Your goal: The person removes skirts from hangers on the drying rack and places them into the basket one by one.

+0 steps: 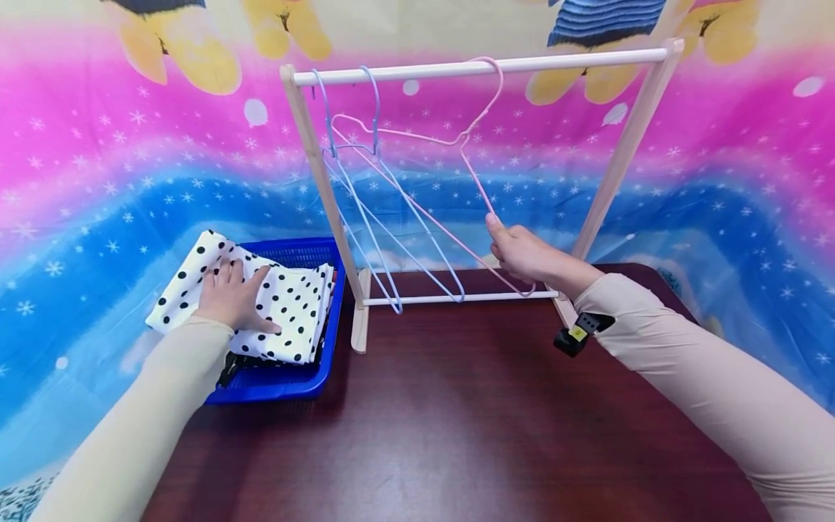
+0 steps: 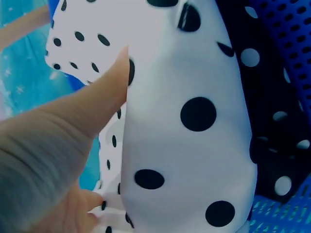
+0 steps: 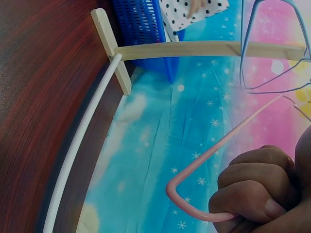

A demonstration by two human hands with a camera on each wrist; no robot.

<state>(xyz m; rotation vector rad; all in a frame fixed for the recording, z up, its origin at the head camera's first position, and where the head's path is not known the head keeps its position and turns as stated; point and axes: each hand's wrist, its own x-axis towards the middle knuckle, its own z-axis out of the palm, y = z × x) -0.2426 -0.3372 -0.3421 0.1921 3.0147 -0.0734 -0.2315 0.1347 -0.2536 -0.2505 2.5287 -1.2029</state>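
My right hand [image 1: 522,250] grips a pink clothes hanger [image 1: 424,206] near its right corner. In the right wrist view, the curled fingers [image 3: 252,177] wrap round the pink wire. That hanger's hook curves over the white top bar of a small clothes rack [image 1: 424,72]. On the left, my left hand [image 1: 233,293] lies spread on a folded white cloth with black dots [image 1: 293,290]. The left wrist view shows the thumb [image 2: 107,94] against the cloth's folded edge. The cloth lies on a blue plastic basket [image 1: 306,380], above a black cloth with white dots [image 2: 272,121].
Two blue hangers [image 1: 365,210] hang at the rack's left end. Its wooden legs stand on a dark red-brown table [image 1: 417,435]; a white lower bar [image 1: 417,299] joins them. A bright printed curtain [image 1: 78,181] closes off the back and sides.
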